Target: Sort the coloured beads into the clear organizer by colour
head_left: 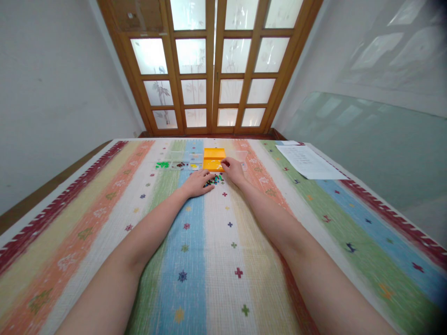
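A small pile of mixed-colour beads or tiny pieces [214,180] lies on the striped cloth. My left hand [197,183] rests flat beside it, fingers apart and touching its left edge. Just beyond the pile stands an orange box [214,154] with its lid up and a few pale bits inside. At that box's right front corner, my right hand [233,169] has thumb and fingers pinched together; whatever they hold is too small to make out. Left of the orange box are open clear boxes with green pieces [162,165], dark brown pieces [180,165] and yellow pieces [194,166].
Another clear box [241,156] stands behind my right hand, partly hidden. Printed paper sheets [309,160] lie at the table's far right. A patterned tablecloth [223,279] covers the table. Beyond its far edge are wooden glass-paned doors [213,83]; a glass panel [366,153] leans at right.
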The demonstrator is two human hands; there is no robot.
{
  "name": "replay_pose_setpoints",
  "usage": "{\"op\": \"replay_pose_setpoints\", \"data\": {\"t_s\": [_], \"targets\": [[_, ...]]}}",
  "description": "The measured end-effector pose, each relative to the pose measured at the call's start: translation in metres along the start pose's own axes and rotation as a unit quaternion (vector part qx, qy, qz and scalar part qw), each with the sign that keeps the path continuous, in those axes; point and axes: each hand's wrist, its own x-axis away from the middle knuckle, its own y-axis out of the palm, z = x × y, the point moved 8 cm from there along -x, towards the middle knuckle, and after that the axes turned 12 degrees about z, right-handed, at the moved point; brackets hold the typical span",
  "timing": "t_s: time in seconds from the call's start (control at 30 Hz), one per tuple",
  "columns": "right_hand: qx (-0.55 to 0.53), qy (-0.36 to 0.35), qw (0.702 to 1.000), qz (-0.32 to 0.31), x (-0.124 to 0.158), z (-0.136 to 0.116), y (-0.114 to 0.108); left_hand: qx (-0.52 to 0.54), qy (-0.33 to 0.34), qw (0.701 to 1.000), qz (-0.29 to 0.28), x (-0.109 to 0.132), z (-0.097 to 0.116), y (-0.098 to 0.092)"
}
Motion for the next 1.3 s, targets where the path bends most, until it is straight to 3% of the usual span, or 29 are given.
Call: {"op": "replay_pose_setpoints", "data": {"t_s": [0.23,0.47,0.7,1.03,1.3], "targets": [[-0.008,-0.032,0.999,0.006,-0.001,-0.006,-0.001,-0.025,-0.017,0.999,0.023,-0.001,-0.016,-0.003],[-0.049,-0.047,0.994,-0.083,0.018,-0.019,0.014,-0.034,-0.029,0.999,0.024,0.0,-0.027,-0.005],[-0.105,-0.02,0.983,-0.148,0.034,-0.033,0.034,-0.031,-0.045,0.998,0.032,0.002,-0.034,-0.006],[-0.258,0.113,0.938,-0.2,0.041,-0.037,0.033,0.066,-0.176,0.977,0.096,0.007,-0.08,-0.002],[-0.282,0.092,0.921,-0.253,0.049,-0.057,0.035,0.11,-0.194,0.969,0.105,0.007,-0.091,0.006]]}}
